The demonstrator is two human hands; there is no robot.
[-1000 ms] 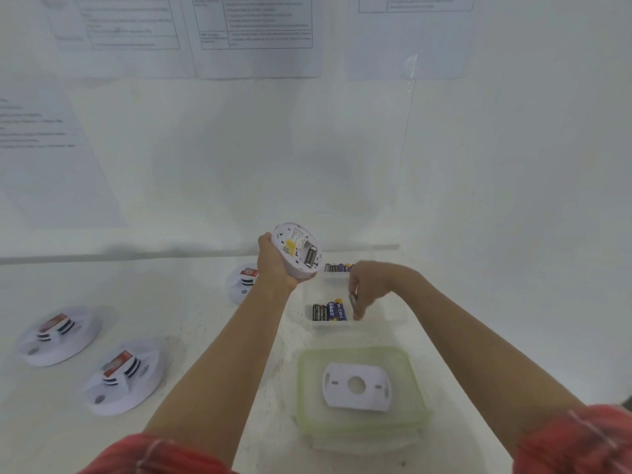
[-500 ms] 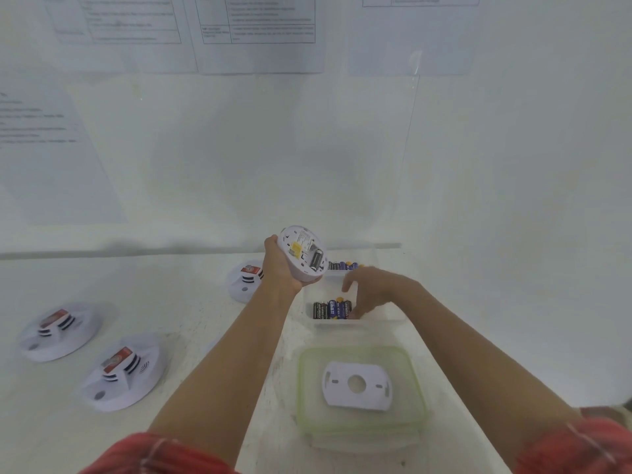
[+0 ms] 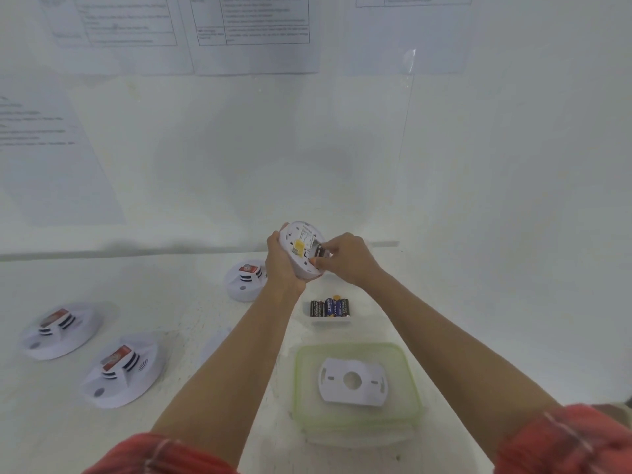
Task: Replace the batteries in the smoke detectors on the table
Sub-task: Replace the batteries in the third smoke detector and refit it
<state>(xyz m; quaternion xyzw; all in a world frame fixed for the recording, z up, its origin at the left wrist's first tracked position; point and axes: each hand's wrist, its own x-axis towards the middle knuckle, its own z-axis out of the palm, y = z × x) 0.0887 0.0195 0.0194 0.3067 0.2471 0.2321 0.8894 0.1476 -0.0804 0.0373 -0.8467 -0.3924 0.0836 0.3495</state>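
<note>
Right hand [image 3: 345, 258] has risen from the clear battery tray [image 3: 330, 319], pinching a battery into the left hand [image 3: 282, 265]'s clasped round white smoke detector [image 3: 301, 248]; three detectors wait

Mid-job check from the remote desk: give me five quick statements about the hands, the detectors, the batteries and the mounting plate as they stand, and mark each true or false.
1. The left hand holds a smoke detector off the table, back side toward the camera. True.
2. The right hand is down in the battery tray. False: its fingertips are at the held detector's battery compartment.
3. Three other detectors rest on the table. True: two at the left, one beside the left wrist.
4. The battery tray is empty. False: several batteries lie in it side by side.
5. The white mounting plate lies on the green-rimmed container lid. True.
</note>
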